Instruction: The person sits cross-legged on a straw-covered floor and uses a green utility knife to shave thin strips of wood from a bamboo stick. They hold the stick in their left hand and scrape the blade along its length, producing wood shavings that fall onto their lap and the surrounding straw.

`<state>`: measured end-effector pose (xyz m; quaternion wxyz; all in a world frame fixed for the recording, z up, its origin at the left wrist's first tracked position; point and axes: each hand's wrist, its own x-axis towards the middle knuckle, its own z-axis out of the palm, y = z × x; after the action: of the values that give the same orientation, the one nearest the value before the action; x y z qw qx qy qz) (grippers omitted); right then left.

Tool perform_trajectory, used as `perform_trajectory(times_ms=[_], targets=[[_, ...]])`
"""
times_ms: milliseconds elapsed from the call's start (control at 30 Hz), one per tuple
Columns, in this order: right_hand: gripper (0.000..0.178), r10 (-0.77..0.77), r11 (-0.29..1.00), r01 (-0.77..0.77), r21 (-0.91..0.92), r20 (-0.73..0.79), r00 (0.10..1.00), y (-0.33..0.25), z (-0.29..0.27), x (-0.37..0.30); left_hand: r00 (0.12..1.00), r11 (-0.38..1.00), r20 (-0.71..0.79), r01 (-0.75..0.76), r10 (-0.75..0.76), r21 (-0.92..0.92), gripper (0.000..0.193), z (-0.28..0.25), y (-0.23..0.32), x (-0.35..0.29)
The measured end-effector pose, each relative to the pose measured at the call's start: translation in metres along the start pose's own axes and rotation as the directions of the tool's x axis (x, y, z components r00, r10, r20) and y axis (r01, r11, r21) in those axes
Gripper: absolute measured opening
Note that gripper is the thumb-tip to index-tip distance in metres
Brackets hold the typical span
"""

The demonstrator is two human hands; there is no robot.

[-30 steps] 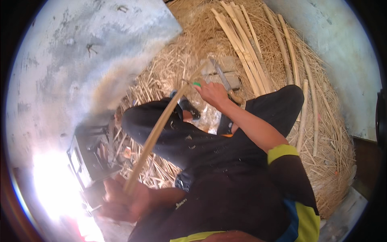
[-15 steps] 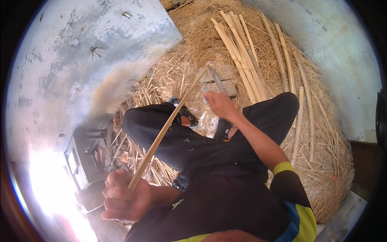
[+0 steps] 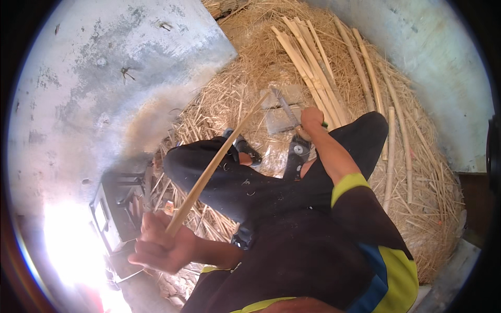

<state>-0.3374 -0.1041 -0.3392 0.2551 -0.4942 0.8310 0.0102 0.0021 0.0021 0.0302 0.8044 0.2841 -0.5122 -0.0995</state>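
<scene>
My left hand (image 3: 166, 242) grips the near end of a long, pale bamboo strip (image 3: 209, 169), its fingers partly loosened around it. The strip slants up and away over my left thigh, its far tip near the flat blocks. My right hand (image 3: 312, 119) is closed in a fist above my right foot; a small green bit shows at its edge, and what it holds is hidden. Right beside the fist is the wooden handle of a knife (image 3: 286, 107), whose grey blade points away across the blocks (image 3: 279, 122). Whether my fingers touch the handle I cannot tell.
Split bamboo strips (image 3: 313, 73) lie in a bundle ahead to the right, with longer poles (image 3: 390, 156) beyond my right knee. Straw and shavings (image 3: 245, 68) cover the floor. A pale wall panel (image 3: 130, 62) stands left, near a box-like object (image 3: 117, 219).
My right hand has moved right, from over the knife's handle end to beside it, uncovering the handle. The fingers of my left hand have loosened slightly; the bamboo strip stays nearly in place.
</scene>
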Motion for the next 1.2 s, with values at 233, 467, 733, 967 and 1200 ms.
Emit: perform_trajectory(times_ms=[233,467,733,967,1200], targets=[[0.056,-0.419,0.706,0.465,0.534,-0.214,0.882,-0.097,-0.083,-0.144,0.973,0.962,0.229,0.101,-0.042,-0.252,0.053,-0.015,0.002,-0.006],[0.035,-0.669,0.341,0.622,0.705,-0.283,0.688,-0.149,-0.128,-0.292,0.696,0.849,0.647,0.102,0.312,-0.519,0.058,-0.012,-0.01,0.002],[0.037,-0.593,0.597,0.7,0.392,-0.372,0.714,-0.144,-0.119,-0.285,0.706,0.853,0.639,0.095,0.306,-0.513,0.056,-0.018,-0.006,0.004],[0.036,-0.657,0.46,0.732,0.502,-0.362,0.662,-0.138,-0.117,-0.293,0.658,0.806,0.656,0.124,0.37,-0.579,0.054,-0.015,-0.005,-0.001],[0.044,-0.498,0.615,0.676,0.406,-0.464,0.732,-0.112,-0.071,-0.237,0.65,0.803,0.671,0.154,0.357,-0.576,0.051,-0.013,-0.011,0.003]])
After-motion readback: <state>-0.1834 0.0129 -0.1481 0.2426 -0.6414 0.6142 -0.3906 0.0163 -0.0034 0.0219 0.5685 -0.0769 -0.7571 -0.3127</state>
